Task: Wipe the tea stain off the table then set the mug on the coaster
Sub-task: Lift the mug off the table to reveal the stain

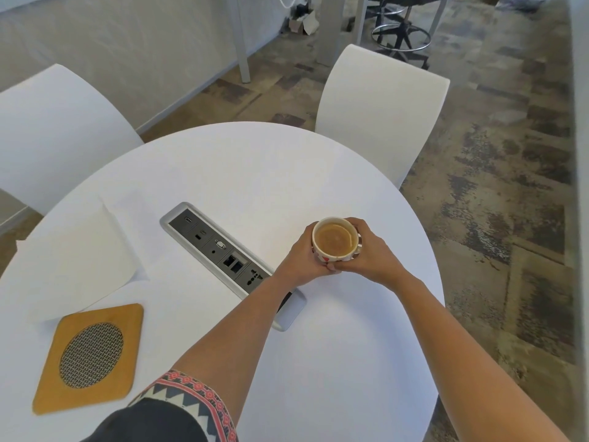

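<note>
A white mug (335, 239) full of light brown tea stands at the right side of the round white table (255, 161). My left hand (302, 255) wraps its left side and my right hand (373, 250) wraps its right side, thumbs meeting in front. A square wooden coaster (47, 390) with a round metal mesh centre lies at the near left. A large white paper towel (73, 266) lies flat just behind the coaster. I cannot make out any tea stain on the tabletop.
A grey power and data socket panel (220, 250) is sunk diagonally into the table's middle, under my left forearm. Two white chairs stand behind the table, one at the far left (54, 132) and one at the far right (382, 116). Patterned carpet lies to the right.
</note>
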The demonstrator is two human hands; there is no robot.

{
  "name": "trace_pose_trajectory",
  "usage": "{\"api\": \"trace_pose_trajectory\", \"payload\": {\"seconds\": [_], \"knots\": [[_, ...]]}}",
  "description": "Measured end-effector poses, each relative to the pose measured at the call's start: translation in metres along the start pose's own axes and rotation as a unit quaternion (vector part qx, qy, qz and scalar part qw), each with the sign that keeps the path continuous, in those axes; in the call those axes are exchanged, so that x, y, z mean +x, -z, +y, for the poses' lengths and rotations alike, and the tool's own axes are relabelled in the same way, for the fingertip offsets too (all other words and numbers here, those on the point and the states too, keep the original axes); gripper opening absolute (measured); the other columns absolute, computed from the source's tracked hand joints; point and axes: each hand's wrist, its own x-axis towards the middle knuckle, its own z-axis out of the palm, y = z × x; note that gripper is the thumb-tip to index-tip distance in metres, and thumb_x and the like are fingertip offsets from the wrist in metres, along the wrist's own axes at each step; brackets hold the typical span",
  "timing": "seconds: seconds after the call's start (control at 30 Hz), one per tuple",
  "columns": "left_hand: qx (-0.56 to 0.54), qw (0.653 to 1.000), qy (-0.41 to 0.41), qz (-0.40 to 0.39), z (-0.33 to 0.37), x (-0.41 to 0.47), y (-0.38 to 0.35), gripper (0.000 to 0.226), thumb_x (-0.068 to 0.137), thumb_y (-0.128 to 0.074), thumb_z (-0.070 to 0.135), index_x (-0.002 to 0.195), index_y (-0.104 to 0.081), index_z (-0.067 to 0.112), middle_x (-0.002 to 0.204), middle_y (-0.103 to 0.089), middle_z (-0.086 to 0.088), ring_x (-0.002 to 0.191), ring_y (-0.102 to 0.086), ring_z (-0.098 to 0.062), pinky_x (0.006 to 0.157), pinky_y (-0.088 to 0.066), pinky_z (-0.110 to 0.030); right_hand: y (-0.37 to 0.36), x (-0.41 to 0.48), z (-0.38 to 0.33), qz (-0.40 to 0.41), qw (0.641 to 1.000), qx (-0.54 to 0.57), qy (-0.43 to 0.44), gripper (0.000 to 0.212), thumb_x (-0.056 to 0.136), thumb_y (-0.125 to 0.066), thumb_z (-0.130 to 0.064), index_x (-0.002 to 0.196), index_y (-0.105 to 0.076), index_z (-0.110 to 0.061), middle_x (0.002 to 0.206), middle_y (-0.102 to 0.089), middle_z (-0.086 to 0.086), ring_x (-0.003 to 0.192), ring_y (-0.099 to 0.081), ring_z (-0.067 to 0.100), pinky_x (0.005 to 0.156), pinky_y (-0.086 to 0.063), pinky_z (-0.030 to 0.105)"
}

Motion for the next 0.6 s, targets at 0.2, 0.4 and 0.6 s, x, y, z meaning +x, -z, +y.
{"api": "trace_pose_trajectory", "payload": {"seconds": [0.2, 0.4, 0.6], "knots": [[-0.003, 0.999, -0.023, -0.027, 0.001, -0.001, 0.002, 0.088, 0.061, -0.083, -0.004, 0.128, -0.034, 0.023, 0.123, -0.047, 0.011, 0.106, -0.045, 0.020, 0.081, -0.040, -0.004, -0.001, -0.002, -0.006, -0.016, 0.999, 0.043, 0.026, 0.073, 0.059, -0.089, -0.020, 0.108, -0.042, -0.047, 0.116, -0.053, -0.021, 0.111, -0.054, 0.008, 0.088, -0.048, 0.031], [0.060, 0.993, -0.001, -0.106, 0.001, -0.003, 0.021, 0.102, 0.065, -0.079, -0.002, 0.143, -0.016, 0.018, 0.134, -0.038, 0.002, 0.122, -0.040, -0.012, 0.089, -0.037, -0.005, -0.002, -0.004, -0.008, -0.035, 0.998, 0.036, 0.031, 0.071, 0.064, -0.086, -0.014, 0.116, -0.042, -0.032, 0.109, -0.047, -0.026, 0.102, -0.051, -0.005, 0.084, -0.037, 0.005], [0.146, 0.986, 0.031, -0.078, -0.003, -0.016, 0.050, 0.071, 0.079, -0.068, 0.000, 0.140, -0.036, 0.021, 0.141, -0.045, -0.001, 0.128, -0.042, -0.019, 0.101, -0.036, -0.029, -0.007, -0.002, -0.018, 0.048, 0.996, -0.076, 0.010, 0.070, 0.081, -0.067, -0.047, 0.139, -0.037, -0.022, 0.141, -0.041, -0.003, 0.133, -0.032, 0.016, 0.103, -0.031, 0.028]]}}
